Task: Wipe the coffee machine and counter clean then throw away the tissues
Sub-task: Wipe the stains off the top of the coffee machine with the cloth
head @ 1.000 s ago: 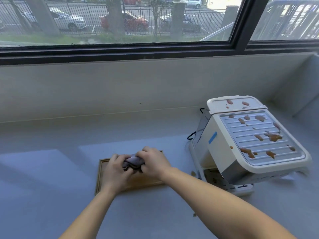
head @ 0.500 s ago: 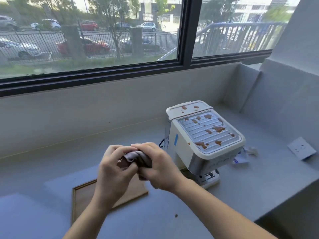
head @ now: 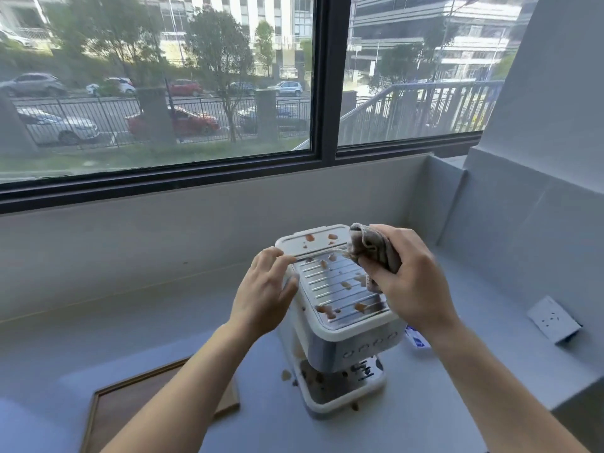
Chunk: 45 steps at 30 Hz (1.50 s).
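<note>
Two bare hands work over a white coffee machine (head: 340, 322) that stands on a pale grey counter (head: 457, 387) under a wide window (head: 228, 93). The machine's button panel faces the viewer and slightly right; its ribbed metal top runs lengthwise away from the viewer toward the window, with the white lid at the far end. Brown blotches dot the lid and the ribbed top, and more brown spill lies in the drip tray at the machine's base and on the counter just beside it.

The right hand (head: 408, 282) is closed around a crumpled grey tissue (head: 372, 248), pressing it against the far right edge of the top. The left hand (head: 264, 289) is loosely spread and holds nothing, its fingertips touching the machine's left upper edge.

Half a second ago both hands gripped the tissue together, low above a wooden tray (head: 130, 410); now they have parted and risen to the machine. The view has also come closer, so the machine sits in the centre.

The wooden tray lies flat at lower left, partly hidden by the left forearm; nothing shows in its visible part. A white wall socket (head: 552, 318) sits on the counter at far right, well apart from the machine, and a small white and blue packet (head: 416, 340) lies just beside the machine's right side.
</note>
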Motion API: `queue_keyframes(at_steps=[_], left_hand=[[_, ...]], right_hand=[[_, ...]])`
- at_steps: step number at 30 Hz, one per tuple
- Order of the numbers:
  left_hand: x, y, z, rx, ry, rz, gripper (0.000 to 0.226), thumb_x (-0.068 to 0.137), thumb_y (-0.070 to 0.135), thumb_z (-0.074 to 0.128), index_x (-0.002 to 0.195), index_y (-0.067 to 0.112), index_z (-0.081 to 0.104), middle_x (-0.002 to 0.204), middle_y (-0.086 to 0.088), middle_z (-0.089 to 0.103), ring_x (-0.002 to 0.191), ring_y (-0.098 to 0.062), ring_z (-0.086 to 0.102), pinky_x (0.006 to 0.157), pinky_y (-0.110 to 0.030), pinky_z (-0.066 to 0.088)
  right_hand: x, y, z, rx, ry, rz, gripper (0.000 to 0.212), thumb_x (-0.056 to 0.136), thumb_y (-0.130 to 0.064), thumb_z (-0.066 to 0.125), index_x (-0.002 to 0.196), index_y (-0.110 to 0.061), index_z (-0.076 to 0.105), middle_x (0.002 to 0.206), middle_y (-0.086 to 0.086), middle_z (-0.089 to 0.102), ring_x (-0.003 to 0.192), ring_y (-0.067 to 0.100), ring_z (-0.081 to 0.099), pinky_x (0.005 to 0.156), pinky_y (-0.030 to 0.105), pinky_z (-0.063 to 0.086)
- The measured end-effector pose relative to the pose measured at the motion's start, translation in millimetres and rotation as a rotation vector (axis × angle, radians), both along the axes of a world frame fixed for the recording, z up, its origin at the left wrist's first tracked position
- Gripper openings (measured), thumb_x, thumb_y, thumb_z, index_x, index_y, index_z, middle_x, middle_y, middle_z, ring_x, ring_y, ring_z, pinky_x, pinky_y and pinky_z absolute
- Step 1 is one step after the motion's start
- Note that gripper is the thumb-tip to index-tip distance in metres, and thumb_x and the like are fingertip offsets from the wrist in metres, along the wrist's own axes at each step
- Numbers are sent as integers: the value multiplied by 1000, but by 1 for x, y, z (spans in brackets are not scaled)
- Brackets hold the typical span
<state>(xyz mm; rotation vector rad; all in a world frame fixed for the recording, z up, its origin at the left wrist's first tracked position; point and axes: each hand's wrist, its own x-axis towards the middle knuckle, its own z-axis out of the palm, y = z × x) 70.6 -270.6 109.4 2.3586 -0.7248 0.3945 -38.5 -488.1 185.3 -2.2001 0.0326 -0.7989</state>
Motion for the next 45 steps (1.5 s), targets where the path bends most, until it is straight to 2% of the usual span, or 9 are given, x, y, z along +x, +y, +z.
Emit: queue_keyframes(at_steps=[5, 9, 12, 18, 23, 30, 36, 42, 45], left_hand=[[19, -17, -10, -10, 207, 19, 53, 101, 34, 43, 149, 16, 30, 161, 4, 19, 150, -10, 11, 120, -33, 20], [18, -18, -14, 111, 207, 61, 68, 98, 47, 25, 156, 15, 13, 166, 5, 6, 150, -4, -2, 123, -28, 7], [19, -19, -15, 169, 176, 74, 70, 95, 49, 18, 156, 14, 14, 166, 2, 5, 150, -5, -4, 123, -27, 2], [23, -17, -14, 253, 134, 64, 68, 98, 49, 16, 156, 12, 12, 166, -2, 4, 151, -10, -3, 122, -26, -1], [25, -16, -10, 377, 76, 71, 85, 86, 59, -3, 155, 11, 12, 165, -6, 6, 152, -17, 0, 124, -37, 4], [22, -17, -9, 403, 52, 77, 86, 85, 58, -4, 155, 10, 12, 166, -8, 6, 152, -16, 0, 124, -35, 1], [22, -17, -7, 364, 64, 64, 87, 85, 57, -3, 155, 9, 13, 165, -9, 7, 152, -17, 1, 124, -33, 1], [23, -20, -9, 216, 87, 27, 75, 92, 49, 12, 153, 6, 19, 164, -10, 10, 151, -15, 2, 121, -25, 2], [23, -23, -11, 78, 80, -13, 56, 91, 41, 25, 141, 15, 32, 154, -2, 22, 145, -11, 13, 118, -26, 16]], right_hand=[[0, -38, -25, -228, 112, 22, 37, 86, -34, 70, 122, -34, 60, 118, -13, 59, 108, 16, 57, 86, 40, 50], [-3, -39, -46, -406, 244, 75, 44, 93, -47, 56, 133, -30, 56, 142, -8, 51, 127, 20, 47, 102, 41, 43], [1, -40, -48, -472, 243, 77, 46, 94, -42, 58, 136, -24, 54, 146, -3, 51, 135, 21, 44, 107, 39, 40], [9, -29, -41, -379, 326, -29, 26, 97, -36, 53, 119, -21, 58, 133, -4, 59, 126, 21, 49, 93, 36, 45], [2, -30, -44, -435, 328, -29, 32, 97, -36, 55, 123, -17, 58, 131, 0, 61, 123, 24, 53, 93, 39, 48], [-8, -21, -48, -423, 326, 29, 35, 95, -32, 59, 126, -16, 58, 134, 1, 59, 127, 23, 52, 97, 34, 45], [24, -34, -35, -398, 386, -115, 19, 97, -31, 54, 106, -14, 57, 115, 3, 61, 115, 27, 54, 87, 34, 41], [16, -32, -44, -431, 351, -32, 31, 95, -31, 58, 122, -16, 58, 129, 2, 61, 123, 26, 53, 94, 36, 44], [23, -38, -41, -371, 372, -86, 35, 97, -32, 55, 128, -16, 56, 137, 3, 57, 130, 25, 48, 97, 35, 42]])
